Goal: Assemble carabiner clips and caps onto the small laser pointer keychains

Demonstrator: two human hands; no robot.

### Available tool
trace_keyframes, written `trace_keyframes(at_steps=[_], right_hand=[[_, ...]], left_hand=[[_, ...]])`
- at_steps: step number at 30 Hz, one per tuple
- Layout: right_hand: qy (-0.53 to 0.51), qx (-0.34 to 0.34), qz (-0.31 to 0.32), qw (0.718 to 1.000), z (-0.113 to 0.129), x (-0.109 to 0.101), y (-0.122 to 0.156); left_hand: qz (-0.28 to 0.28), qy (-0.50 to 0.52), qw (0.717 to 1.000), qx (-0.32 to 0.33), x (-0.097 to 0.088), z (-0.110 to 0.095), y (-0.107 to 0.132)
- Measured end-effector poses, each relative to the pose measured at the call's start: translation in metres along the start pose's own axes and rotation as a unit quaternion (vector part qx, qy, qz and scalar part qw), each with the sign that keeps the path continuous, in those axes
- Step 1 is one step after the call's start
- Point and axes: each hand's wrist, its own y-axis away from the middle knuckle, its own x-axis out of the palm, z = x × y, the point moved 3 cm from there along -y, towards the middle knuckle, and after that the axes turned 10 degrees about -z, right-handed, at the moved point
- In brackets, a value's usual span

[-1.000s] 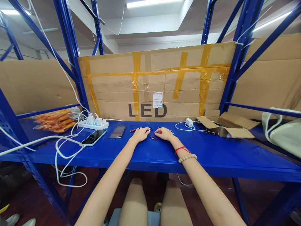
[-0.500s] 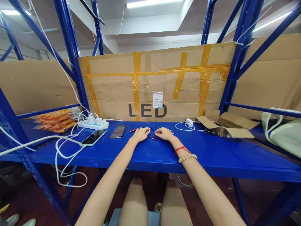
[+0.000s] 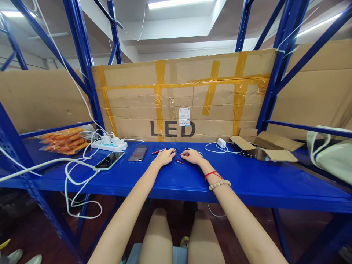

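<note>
Red oval item [image 3: 179, 161], small, dark-centred: flat on blue tabletop [image 3: 176, 179], between left hand [image 3: 165, 157] and right hand [image 3: 191, 156]. Left hand: fingers loosely curled, beside slim red pen-like item [image 3: 157, 151], left of red oval item; grip cannot be told. Right hand: fingers bent, narrow; contents cannot be told. Thin item [image 3: 201, 154], right of red oval item: mostly hidden by right hand. Phone [image 3: 138, 153], well left of red oval item: partly pixelated.

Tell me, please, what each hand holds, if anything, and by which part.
That cannot be told: the left hand is by a slim red item, the right hand is curled, and any grip is hidden.
</note>
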Motion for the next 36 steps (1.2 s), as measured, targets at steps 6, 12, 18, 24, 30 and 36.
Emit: trace_keyframes(at_steps=[6, 12, 18, 24, 30, 36], right_hand=[[-0.007, -0.006, -0.006, 1.000, -0.001, 0.000, 0.000], [-0.037, -0.060, -0.009, 0.997, 0.009, 0.001, 0.003], [-0.037, -0.100, 0.001, 0.994, 0.011, 0.007, 0.001], [0.017, -0.093, -0.013, 0.995, 0.006, 0.007, -0.003], [0.003, -0.110, 0.028, 0.994, -0.019, -0.006, -0.017], [-0.102, -0.124, -0.017, 0.987, -0.027, -0.026, -0.011]], left_hand=[[-0.003, -0.003, 1.000, 0.004, 0.000, 0.000, 0.000], [-0.001, -0.005, 1.000, 0.004, 0.000, -0.005, 0.002], [-0.009, -0.002, 1.000, -0.013, 0.001, -0.011, 0.006], [-0.051, 0.040, 0.997, -0.040, -0.001, -0.017, 0.003], [-0.060, 0.118, 0.991, -0.012, -0.003, -0.025, -0.010], [-0.004, 0.175, 0.983, 0.050, 0.002, -0.017, -0.007]])
